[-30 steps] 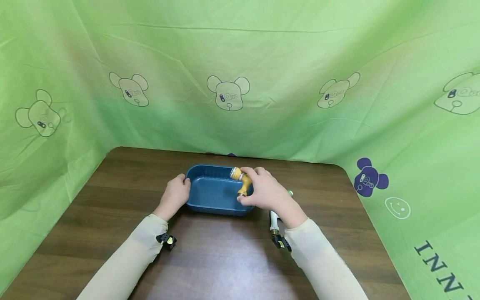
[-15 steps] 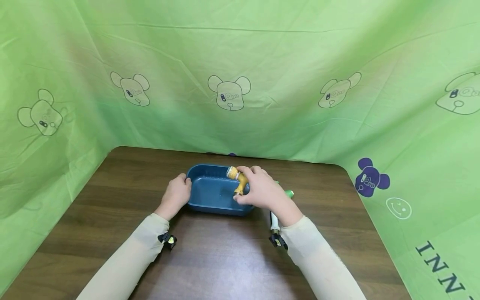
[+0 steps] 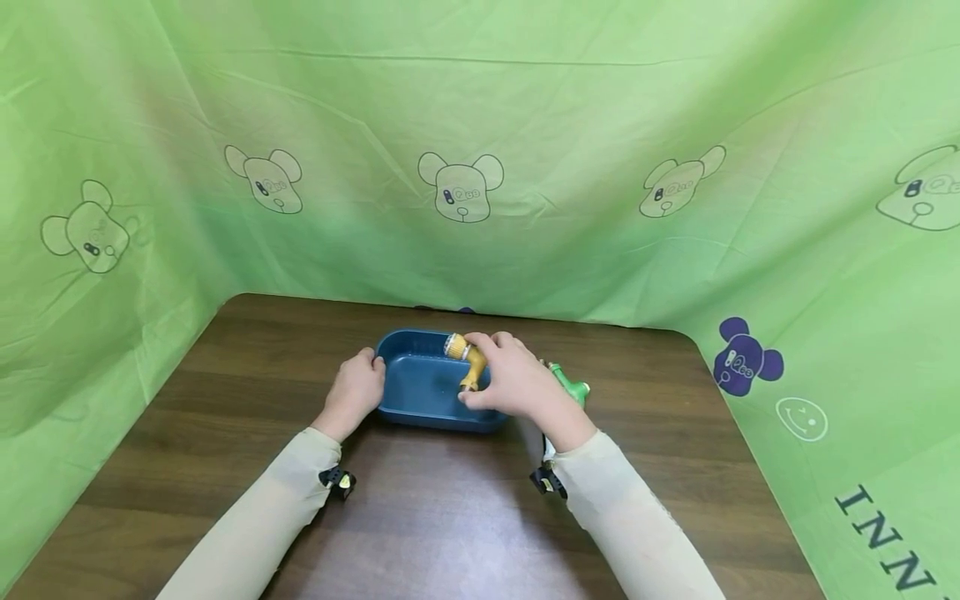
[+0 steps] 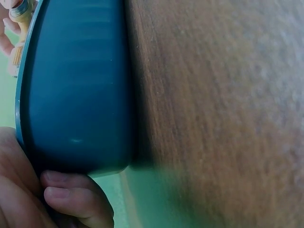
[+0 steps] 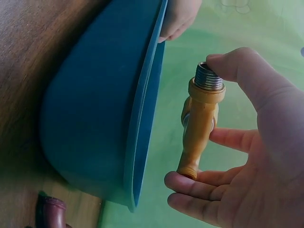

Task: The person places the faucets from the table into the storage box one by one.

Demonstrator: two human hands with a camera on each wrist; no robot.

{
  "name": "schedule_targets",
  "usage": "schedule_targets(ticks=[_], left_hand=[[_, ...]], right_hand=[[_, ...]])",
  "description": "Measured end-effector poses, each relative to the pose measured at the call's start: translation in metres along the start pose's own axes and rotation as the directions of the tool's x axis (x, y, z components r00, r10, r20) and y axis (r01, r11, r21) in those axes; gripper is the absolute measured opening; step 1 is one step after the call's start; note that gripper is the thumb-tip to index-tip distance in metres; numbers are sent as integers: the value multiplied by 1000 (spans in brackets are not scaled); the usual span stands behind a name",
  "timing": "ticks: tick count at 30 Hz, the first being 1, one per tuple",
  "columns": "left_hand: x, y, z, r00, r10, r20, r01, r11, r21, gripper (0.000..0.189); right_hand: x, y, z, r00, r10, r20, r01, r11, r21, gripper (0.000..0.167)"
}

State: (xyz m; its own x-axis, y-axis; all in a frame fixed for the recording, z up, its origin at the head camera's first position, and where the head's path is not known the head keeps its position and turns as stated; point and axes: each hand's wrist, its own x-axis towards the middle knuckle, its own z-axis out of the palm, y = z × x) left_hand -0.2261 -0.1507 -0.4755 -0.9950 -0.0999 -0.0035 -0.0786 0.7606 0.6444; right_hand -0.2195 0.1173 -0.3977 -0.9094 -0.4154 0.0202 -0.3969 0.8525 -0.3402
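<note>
Holds a yellow tap (image 3: 474, 368) above a blue basin (image 3: 417, 385).
Pinches the tap between thumb and fingers of the right hand (image 3: 517, 382), threaded end against the thumb, above the basin's right part; grips the basin's left rim with fingers of the left hand (image 3: 351, 392). Has a green fitting (image 3: 573, 388) on the tabletop (image 3: 450, 517), right of the basin.

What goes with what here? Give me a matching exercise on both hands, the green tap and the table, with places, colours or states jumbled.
Things:
1. left hand
2. right hand
3. green tap
4. table

Places, colours, states:
A. brown, wood-grained
B. to the right of the blue tub
C. grips the blue tub's rim
D. holds the yellow tap

Pairs: 1-C, 2-D, 3-B, 4-A
</note>
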Motion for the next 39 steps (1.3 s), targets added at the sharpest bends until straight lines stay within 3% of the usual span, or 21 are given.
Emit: schedule_targets(ticks=[39], left_hand=[[-2, 3, 1, 1000, -19, 4, 19, 1000, -5, 29]], right_hand=[[18, -21, 21, 998, -48, 48, 49, 999, -17, 89]])
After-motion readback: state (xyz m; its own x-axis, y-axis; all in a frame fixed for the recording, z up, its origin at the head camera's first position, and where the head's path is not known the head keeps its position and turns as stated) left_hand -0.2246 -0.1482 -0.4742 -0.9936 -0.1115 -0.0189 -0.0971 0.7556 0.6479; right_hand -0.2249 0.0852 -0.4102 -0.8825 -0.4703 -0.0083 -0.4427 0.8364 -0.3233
